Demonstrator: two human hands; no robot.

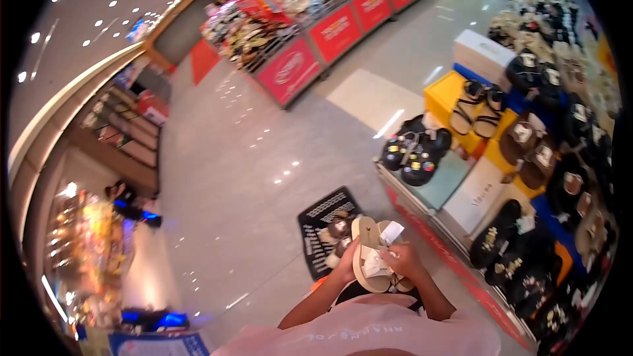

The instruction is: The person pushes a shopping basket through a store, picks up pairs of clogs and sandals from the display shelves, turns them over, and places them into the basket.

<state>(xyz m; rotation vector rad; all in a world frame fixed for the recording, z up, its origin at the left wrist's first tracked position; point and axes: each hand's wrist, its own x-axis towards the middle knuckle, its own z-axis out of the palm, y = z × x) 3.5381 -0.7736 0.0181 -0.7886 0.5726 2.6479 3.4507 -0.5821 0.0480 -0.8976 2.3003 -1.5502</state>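
A pair of beige sandals point(364, 266) with a white bow on the strap is held in front of my body. My left hand point(347, 264) is closed around the left edge of the nearer sandal. With closed fingers, my right hand point(405, 261) grips the pair at its right side, close to the bow. A white tag point(391, 232) sticks out at the upper right of the sandals. Just beyond my left hand, a black shopping basket point(316, 217) stands on the floor with brown and beige footwear point(339, 225) in it.
On my right, a long display stand point(438, 188) carries rows of sandals, black clogs point(417, 150) and boxes. A red-panelled bin point(339, 29) full of footwear stands ahead. Shiny floor point(244, 151) lies between these and the lit shelves point(95, 250) on the left.
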